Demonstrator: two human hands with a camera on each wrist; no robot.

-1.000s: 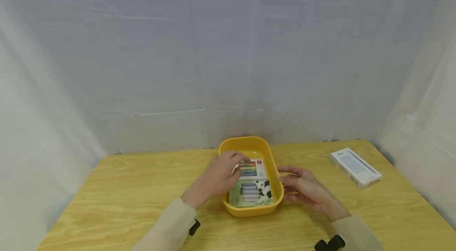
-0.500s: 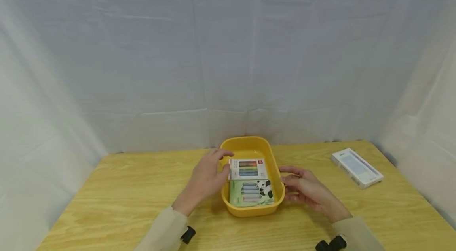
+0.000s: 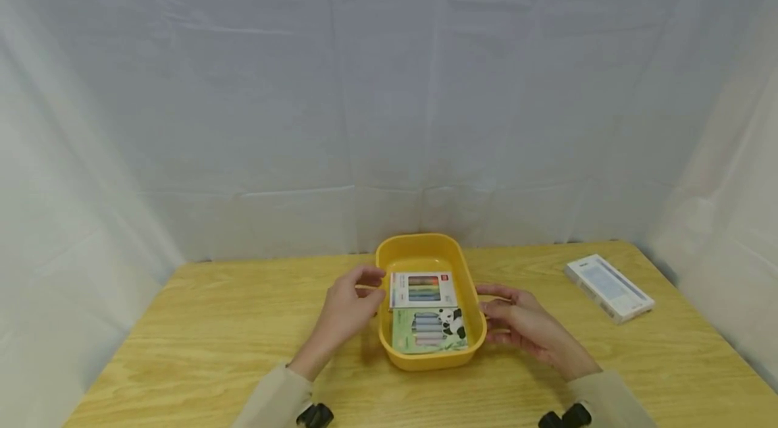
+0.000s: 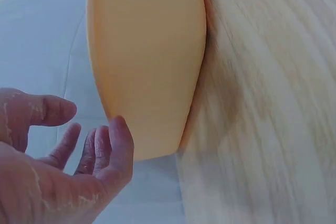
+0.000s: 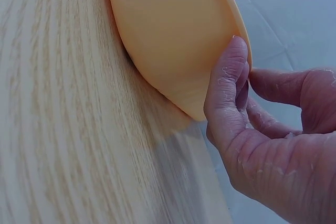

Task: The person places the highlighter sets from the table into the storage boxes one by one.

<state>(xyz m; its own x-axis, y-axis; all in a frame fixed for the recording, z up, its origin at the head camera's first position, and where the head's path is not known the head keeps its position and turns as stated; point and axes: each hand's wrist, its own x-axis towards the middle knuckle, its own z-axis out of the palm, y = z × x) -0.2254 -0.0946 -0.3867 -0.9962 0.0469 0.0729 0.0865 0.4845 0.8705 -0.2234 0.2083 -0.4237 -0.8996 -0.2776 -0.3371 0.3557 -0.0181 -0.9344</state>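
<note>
A yellow plastic bin [image 3: 425, 362] stands on the table with two flat boxes side by side in it. One is a white box [image 3: 398, 291] whose window shows coloured sticks like crayons; nearer lies a green box [image 3: 401, 333] with pastel sticks and a panda. My left hand [image 3: 346, 306] is just outside the bin's left rim, fingers loosely bent and nothing held. In the left wrist view its fingertips [image 4: 120, 124] overlap the bin's outer wall. At the right side, my right hand [image 3: 523, 321] touches the bin, relaxed fingers along the outer wall and thumb at the rim.
Another white box [image 3: 610, 287] with a pale blue front lies on the right part of the wooden table [image 3: 243, 320]. A pale sheet [image 3: 389, 97] hangs behind the table's back edge and along both sides.
My left hand has come out of the bin, moving left from over the white box to beside the rim. The right hand and the boxes have stayed in place.
</note>
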